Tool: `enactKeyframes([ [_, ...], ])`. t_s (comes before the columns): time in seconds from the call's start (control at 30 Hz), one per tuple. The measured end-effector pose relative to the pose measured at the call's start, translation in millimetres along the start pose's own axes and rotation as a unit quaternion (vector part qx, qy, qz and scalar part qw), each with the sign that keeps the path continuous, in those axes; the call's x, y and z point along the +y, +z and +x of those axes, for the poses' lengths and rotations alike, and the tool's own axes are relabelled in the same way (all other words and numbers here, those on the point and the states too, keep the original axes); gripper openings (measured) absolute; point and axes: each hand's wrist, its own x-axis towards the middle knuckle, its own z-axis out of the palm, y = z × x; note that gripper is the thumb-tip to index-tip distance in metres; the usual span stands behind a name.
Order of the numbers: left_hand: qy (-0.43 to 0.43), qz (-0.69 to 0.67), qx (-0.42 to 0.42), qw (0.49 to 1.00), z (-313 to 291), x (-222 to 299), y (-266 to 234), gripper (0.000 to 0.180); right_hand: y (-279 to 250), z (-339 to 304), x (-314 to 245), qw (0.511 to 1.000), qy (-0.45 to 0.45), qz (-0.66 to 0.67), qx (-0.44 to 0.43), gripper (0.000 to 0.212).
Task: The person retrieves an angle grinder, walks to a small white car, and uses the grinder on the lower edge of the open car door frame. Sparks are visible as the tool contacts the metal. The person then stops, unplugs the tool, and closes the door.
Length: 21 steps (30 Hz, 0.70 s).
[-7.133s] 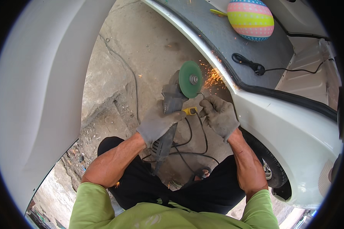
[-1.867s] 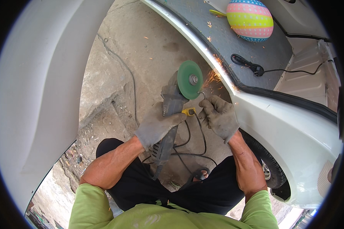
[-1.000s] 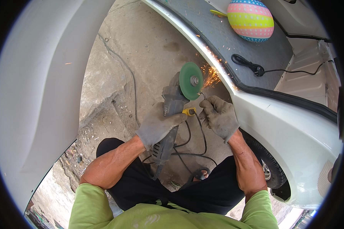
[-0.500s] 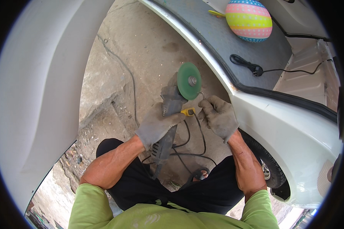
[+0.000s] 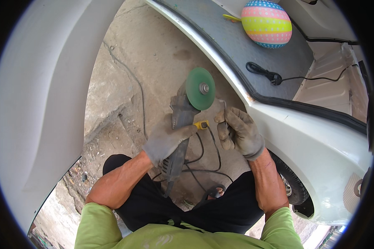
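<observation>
Well, grinder (image 5: 183,111) in left hand (image 5: 165,139).

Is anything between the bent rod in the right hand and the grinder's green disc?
Nothing visible. The bent rod in the right hand stands apart from the green disc, with only concrete floor showing between them.

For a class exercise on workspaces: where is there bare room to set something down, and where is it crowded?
Bare concrete lies beyond the green disc, between the thin cable and the white sill. The grey vehicle floor is bare between the striped ball and the coiled cord. Crowded: beside the grinder, below the yellow connector, where black cables loop.
</observation>
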Motion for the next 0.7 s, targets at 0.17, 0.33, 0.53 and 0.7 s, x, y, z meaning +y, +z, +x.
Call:
enactKeyframes([
  [0.17, -0.017, -0.003, 0.004, 1.0, 4, -4, -1, 0.062, 0, -4, -1, 0.994, 0.013, 0.091, -0.059, 0.034],
  [0.33, -0.009, -0.001, 0.016, 1.0, 5, -10, -1, 0.063, -1, -2, -2, 0.998, 0.011, 0.047, -0.029, 0.033],
  [0.53, 0.0, -0.044, -0.02, 0.999, 6, -12, -2, 0.058, 8, 8, 7, 0.979, -0.011, -0.174, 0.105, 0.031],
  [0.7, 0.039, -0.027, 0.012, 0.999, 4, -14, 5, 0.04, 12, 11, 10, 0.97, -0.015, -0.197, 0.14, 0.025],
])
